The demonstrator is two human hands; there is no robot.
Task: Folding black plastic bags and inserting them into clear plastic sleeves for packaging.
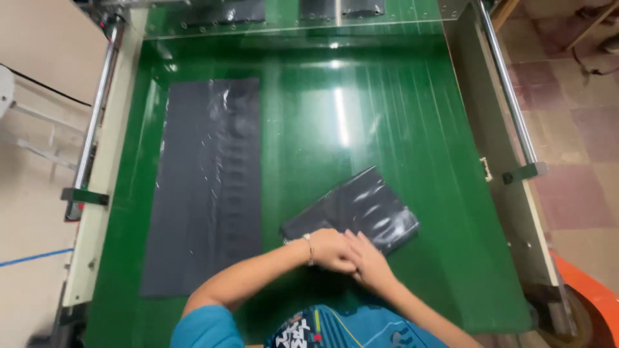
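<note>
A folded stack of dark plastic bags (361,207) lies tilted on the green conveyor belt (361,116), near its front edge. My left hand (329,250), with a thin bracelet at the wrist, rests on the stack's near corner. My right hand (371,261) overlaps it from the right, pressing on the same near edge. Both hands are curled over the plastic; whether they pinch it or only press it flat is unclear. A long flat strip of dark plastic bags (209,187) lies stretched along the belt to the left, untouched.
Cream machine side frames with steel rails (509,96) run along both sides of the belt. At the far end a clear guard (290,26) covers the outlet, with more dark plastic behind it. Tiled floor lies to the right, an orange object (596,296) at bottom right.
</note>
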